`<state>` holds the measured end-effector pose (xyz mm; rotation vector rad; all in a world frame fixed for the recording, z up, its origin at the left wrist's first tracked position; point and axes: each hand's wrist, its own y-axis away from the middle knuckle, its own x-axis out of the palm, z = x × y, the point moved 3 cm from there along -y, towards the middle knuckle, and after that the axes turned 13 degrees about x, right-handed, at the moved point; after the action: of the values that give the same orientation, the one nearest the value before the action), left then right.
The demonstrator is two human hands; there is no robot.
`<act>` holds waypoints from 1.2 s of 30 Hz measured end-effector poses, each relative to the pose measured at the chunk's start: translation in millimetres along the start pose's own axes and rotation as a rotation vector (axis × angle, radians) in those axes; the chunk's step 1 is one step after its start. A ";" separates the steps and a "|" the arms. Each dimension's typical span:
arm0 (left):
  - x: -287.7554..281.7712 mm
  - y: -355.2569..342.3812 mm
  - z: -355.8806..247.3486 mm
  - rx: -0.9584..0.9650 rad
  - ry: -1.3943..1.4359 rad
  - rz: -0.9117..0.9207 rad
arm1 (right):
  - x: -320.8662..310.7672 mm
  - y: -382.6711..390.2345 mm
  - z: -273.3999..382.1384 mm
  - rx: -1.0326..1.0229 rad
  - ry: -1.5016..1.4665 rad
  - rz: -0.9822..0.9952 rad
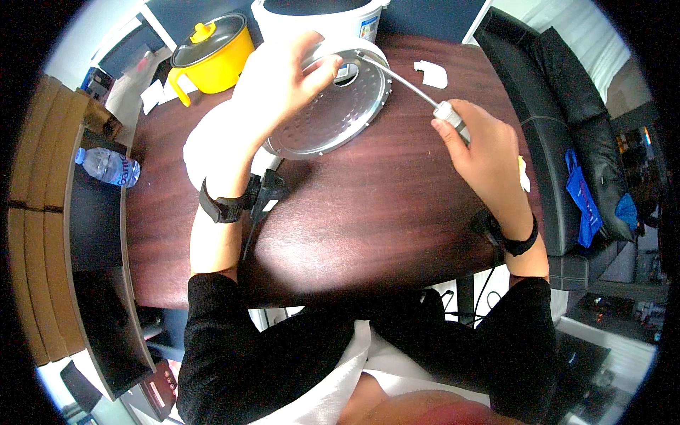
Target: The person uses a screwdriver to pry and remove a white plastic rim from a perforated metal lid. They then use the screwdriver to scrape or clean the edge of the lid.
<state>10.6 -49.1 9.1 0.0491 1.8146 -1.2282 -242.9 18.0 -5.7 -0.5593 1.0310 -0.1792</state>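
A round perforated metal plate [333,117] sits on the underside of a white appliance lid [212,142], tilted up over the table. My left hand [283,81] grips the lid from its left side, with the thumb lying by the plate's upper part; the other fingers are partly hidden. In my right hand [485,145] is a screwdriver [411,86] with a light handle and a long thin shaft. The shaft slopes up and left, and its tip is at the plate's upper edge. Whether it sits in a screw is too small to tell.
Beyond the lid stands a white pot-like appliance body [326,25]. A yellow pot [223,67] with a dark lid is at the far left. A white curved plastic piece [431,74] lies at the far right. Left of the table is a water bottle [110,168]; right, a black sofa [538,134].
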 end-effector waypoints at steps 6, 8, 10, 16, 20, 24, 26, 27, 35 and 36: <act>-0.7 -0.3 -4.6 0.025 -0.038 0.000 | 10.3 -0.6 -10.8 0.197 -0.241 0.338; -0.8 -0.8 -5.3 0.027 -0.043 0.021 | 21.9 5.0 -17.6 0.539 -0.608 0.705; 0.2 -1.6 -5.9 0.008 -0.042 0.043 | 28.1 13.4 -8.6 0.715 -0.984 0.846; 0.6 -1.4 -1.9 -0.010 -0.037 0.030 | 36.6 22.3 -1.2 0.875 -1.357 0.977; 1.7 -1.5 -0.1 -0.018 -0.032 0.027 | 23.4 9.8 -13.9 0.331 -0.371 0.378; -1.6 -3.5 -3.8 -0.034 -0.001 0.041 | -2.9 3.0 -0.1 -0.008 -0.010 0.001; -2.6 -4.1 -5.2 -0.034 0.012 0.049 | -10.4 2.3 6.2 0.001 0.073 -0.010; -3.3 -3.0 -5.4 -0.038 0.015 0.053 | -12.0 2.1 8.7 0.002 0.112 -0.013; 0.3 -3.8 -6.9 0.039 -0.063 -0.004 | 31.6 23.8 -3.9 0.797 -1.182 0.899; 0.4 -3.8 -7.7 0.041 -0.068 -0.007 | 34.4 27.7 -0.3 0.855 -1.316 0.938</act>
<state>3.5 -45.4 12.2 0.0238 1.7329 -1.2574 -228.7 27.8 -46.3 0.6081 -0.2064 0.5261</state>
